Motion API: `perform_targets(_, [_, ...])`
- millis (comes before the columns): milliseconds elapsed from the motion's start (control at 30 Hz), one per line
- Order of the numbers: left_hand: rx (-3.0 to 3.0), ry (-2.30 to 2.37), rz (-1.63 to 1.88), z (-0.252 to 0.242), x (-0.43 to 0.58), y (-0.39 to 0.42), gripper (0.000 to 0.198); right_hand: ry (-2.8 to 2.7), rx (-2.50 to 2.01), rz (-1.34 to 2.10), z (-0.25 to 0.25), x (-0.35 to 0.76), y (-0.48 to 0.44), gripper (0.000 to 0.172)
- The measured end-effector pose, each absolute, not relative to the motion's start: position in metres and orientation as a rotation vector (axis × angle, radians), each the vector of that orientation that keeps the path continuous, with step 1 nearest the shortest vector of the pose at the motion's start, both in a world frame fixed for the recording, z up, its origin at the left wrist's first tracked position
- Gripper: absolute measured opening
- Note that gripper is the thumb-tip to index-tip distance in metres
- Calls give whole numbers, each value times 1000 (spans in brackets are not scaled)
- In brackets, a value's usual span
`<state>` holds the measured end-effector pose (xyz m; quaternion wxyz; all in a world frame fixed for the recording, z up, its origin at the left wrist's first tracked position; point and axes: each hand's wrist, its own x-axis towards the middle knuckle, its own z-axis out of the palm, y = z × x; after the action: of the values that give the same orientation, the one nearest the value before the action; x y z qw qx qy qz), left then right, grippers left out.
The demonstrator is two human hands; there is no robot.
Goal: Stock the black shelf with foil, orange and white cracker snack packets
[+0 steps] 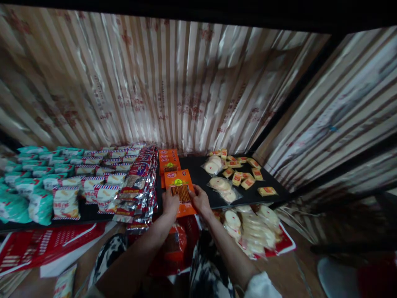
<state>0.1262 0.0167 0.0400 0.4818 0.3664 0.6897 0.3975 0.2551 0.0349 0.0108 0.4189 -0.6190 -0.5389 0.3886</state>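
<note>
Clock read about the held packet, 12 away from the person. Curtain (201,74): striped, fills 10 to 2. Shelf (198,164): black, runs 9 to 3. Teal bags (40,203): rows at 9, far end. White bags (66,203): also 9, nearer. Clear packs (254,229) of pale rounds: 4, below shelf level. Red packs (139,174): overlapping pile at 9 to 10, near.

Packet (182,194): orange, at the shelf's front edge; contact with the shelf cannot be told. Long axis about 12 to 6, lower end slightly toward 5. Printed top points to 12; front, with its window of brown sticks, faces up to the person. Orange stack (169,155): 11, partly overlapped in view.

Left hand (170,203): partly closed, gripping the packet's left edge, thumb over the front. Right hand (201,199): partly closed, gripping the right edge, thumb on the margin. Fingers beneath mostly hidden.

Cracker packs (223,188): 2 to 3. Yellow packs (248,182): same bearing, farther, scattered.
</note>
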Motion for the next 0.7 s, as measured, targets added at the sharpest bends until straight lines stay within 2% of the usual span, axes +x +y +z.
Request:
perform_targets(133, [1024,1913,883,32,123,63,43,-1481,-1735,828,12,247,77,32])
perform_targets(300, [1125,2079,736,26,114,100,43,-1559,-1893,749,13,233,107,42])
perform_targets(700, [1244,2178,602,19,108,125,43,-1742,-2063,647,7,215,136,44])
